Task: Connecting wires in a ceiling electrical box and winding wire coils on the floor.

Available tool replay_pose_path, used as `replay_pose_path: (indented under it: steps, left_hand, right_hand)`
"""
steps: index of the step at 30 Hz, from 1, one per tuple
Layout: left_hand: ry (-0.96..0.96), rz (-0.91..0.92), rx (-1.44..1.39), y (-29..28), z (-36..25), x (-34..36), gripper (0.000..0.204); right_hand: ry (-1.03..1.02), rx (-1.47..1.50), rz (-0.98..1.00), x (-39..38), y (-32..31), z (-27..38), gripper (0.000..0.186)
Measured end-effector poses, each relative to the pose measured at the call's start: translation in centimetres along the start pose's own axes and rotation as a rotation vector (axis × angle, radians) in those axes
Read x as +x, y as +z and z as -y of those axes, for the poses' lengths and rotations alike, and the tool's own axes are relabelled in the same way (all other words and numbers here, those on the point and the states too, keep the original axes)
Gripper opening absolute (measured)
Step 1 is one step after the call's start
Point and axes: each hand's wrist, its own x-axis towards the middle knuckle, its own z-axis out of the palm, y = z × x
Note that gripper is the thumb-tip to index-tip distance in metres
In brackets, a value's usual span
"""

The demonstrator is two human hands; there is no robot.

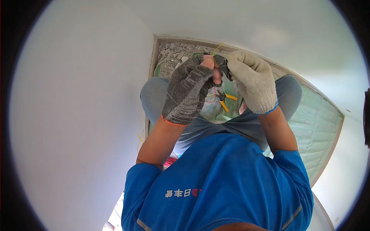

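My left hand [189,88] wears a dark grey glove that leaves the fingertips bare. Its fingers are pinched, and a thin yellow wire [217,48] sticks up from them. Close beside it, my right hand [252,82] in an off-white knitted glove is closed, its fingers curled toward the left fingertips. A dark piece [223,66] shows between the two hands; I cannot make out whether it is tape or part of a glove. Below the hands lie pliers [223,101] with yellow handles, jaws spread, beside thin red and yellow wires.
Grey rubble [173,56] lies in the corner beyond my knees, against the pale walls [84,96]. Light green sheeting [312,123] covers the floor at right. Red coiled material [169,161] shows by my left elbow. My bent knees flank the pliers.
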Motion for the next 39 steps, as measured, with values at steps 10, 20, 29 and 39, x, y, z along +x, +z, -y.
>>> replay_pose_path:
  steps: [10, 20, 29, 39]
  left_hand:
    - [0.134, -0.127, 0.314, 0.5, 0.1, 0.0, 0.018]
    - [0.119, -0.138, 0.387, 0.3, -0.3, -0.2, 0.017]
    - [0.252, -0.142, 0.684, 1.3, -1.0, -0.9, 0.017]
    - [0.325, -0.119, 0.985, 0.9, -1.3, -1.0, 0.018]
  right_hand:
    - [-0.088, -0.260, -0.038, -0.6, 0.6, 0.5, 0.017]
    - [-0.104, 0.063, -0.063, -0.6, 0.1, 2.4, 0.016]
    - [-0.858, -1.251, 0.061, 0.2, -0.7, 3.5, 0.023]
    - [-0.943, -1.756, 0.218, 0.1, -0.7, 3.9, 0.032]
